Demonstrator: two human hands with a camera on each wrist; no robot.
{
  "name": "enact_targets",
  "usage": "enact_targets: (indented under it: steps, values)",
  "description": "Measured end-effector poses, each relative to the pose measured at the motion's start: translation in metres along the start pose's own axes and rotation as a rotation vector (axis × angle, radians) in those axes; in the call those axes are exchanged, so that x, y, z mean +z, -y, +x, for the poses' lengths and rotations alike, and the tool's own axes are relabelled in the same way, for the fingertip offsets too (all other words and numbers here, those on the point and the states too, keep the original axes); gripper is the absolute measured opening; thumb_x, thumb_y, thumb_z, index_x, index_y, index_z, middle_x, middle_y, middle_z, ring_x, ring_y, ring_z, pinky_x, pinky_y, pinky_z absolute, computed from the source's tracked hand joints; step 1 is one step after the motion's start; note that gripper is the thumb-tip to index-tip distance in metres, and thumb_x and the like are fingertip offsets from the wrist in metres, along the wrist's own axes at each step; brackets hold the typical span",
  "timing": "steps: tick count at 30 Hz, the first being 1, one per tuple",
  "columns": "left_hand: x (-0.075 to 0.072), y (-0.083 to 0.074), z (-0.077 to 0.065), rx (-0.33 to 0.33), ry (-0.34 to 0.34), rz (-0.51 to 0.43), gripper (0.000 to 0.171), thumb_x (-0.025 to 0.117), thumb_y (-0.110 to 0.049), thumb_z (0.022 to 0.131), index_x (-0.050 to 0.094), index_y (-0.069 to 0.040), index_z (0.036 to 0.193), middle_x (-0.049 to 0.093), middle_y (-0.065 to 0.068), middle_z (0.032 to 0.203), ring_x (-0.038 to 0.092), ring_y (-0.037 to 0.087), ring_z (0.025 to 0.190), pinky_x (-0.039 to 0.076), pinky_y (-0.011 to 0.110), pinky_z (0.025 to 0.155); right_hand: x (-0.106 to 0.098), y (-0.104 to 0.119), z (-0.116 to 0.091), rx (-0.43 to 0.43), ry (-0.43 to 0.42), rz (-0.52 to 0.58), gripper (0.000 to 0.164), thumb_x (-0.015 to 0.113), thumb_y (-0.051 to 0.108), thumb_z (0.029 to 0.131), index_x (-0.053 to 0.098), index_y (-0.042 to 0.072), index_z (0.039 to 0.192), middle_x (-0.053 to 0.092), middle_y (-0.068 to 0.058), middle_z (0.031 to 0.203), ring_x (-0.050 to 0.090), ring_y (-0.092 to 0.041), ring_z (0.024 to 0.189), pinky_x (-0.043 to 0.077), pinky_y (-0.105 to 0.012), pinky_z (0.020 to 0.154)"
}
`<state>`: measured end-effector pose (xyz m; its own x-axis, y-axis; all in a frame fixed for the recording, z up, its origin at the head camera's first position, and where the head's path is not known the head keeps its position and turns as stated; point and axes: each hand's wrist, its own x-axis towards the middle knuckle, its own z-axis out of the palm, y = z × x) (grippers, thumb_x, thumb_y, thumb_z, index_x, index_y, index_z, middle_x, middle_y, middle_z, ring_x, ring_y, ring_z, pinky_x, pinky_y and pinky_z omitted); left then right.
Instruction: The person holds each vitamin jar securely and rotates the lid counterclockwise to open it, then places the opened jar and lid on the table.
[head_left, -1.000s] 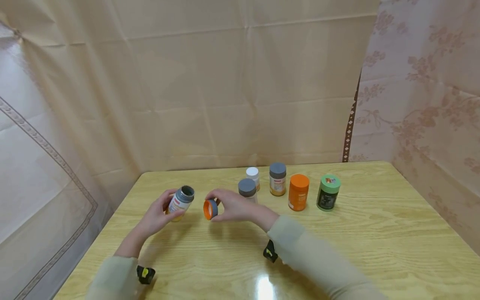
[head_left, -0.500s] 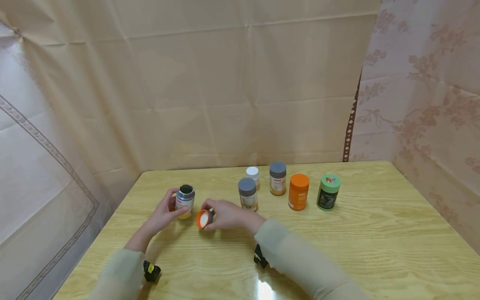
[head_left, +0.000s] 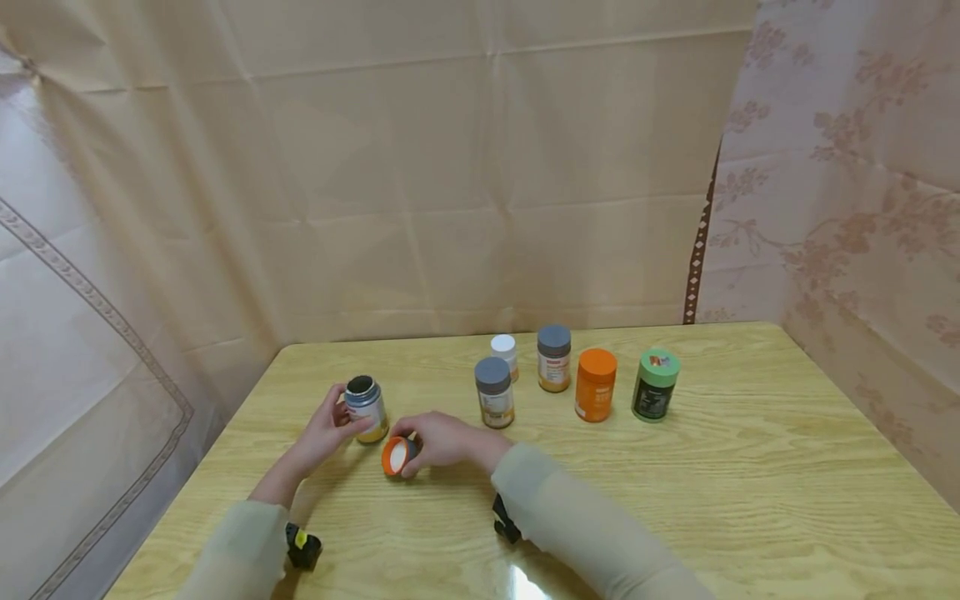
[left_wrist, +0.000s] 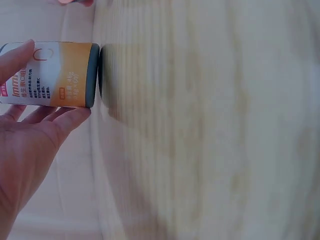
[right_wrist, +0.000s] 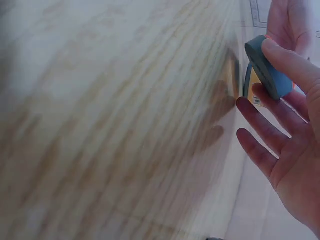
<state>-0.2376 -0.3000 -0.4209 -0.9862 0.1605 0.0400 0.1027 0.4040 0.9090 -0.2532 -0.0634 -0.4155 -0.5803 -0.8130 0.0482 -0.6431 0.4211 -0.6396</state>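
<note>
In the head view, my left hand (head_left: 322, 437) grips an uncapped supplement bottle (head_left: 368, 417) by its sides, its dark mouth facing up and slightly tilted. The left wrist view shows the bottle's white and orange label (left_wrist: 70, 75) and its grey base close over the table. My right hand (head_left: 447, 440) pinches the bottle's grey screw cap (head_left: 396, 457) between thumb and fingers, just right of and nearer than the bottle. The cap's orange rim and white lining face left. From the right wrist, the cap's grey outside (right_wrist: 272, 75) shows, with the other fingers spread.
Right of the hands stand a grey-capped bottle (head_left: 496, 404), a small white-capped bottle (head_left: 505, 354), another grey-capped bottle (head_left: 554, 367), an orange jar (head_left: 596, 392) and a green-lidded jar (head_left: 655, 392). A beige cloth (head_left: 450, 167) hangs behind the wooden table (head_left: 750, 467).
The bottle has swung from leaning right to nearly upright, with a slight lean left. My right hand has carried the cap left and lower, toward the table and nearer to me.
</note>
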Motion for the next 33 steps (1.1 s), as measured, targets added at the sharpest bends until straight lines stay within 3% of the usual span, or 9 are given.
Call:
enact_targets:
  steps: [12,23,33]
  values:
    - [-0.002,-0.001,-0.003,-0.013,0.043,-0.025,0.06,0.065,-0.008,0.093,0.024,-0.002,0.137,0.045,0.028,0.136,0.044,0.039,0.125,0.042,0.037,0.097,0.008,-0.001,0.002,0.049,0.007,-0.126,0.046,0.085,0.018,0.074,0.065,0.009,0.115,0.063,0.008,0.095,0.054,-0.003,0.086,0.041,-0.016,0.081]
    - [-0.003,-0.005,-0.002,-0.039,0.036,-0.039,0.062,0.066,-0.007,0.092,0.025,0.0,0.138,0.047,0.029,0.134,0.047,0.038,0.123,0.044,0.035,0.094,0.01,-0.001,0.002,0.083,0.001,-0.125,0.053,0.085,0.02,0.076,0.064,0.008,0.123,0.066,0.003,0.106,0.057,-0.004,0.096,0.041,-0.017,0.088]
    - [-0.011,-0.011,-0.011,-0.074,0.047,0.162,0.073,0.075,-0.013,0.086,0.026,0.006,0.138,0.04,0.036,0.137,0.039,0.052,0.127,0.034,0.059,0.102,-0.001,0.002,-0.011,0.128,0.048,-0.092,0.057,0.083,0.019,0.078,0.059,0.009,0.128,0.065,0.0,0.114,0.057,-0.007,0.102,0.042,-0.021,0.091]
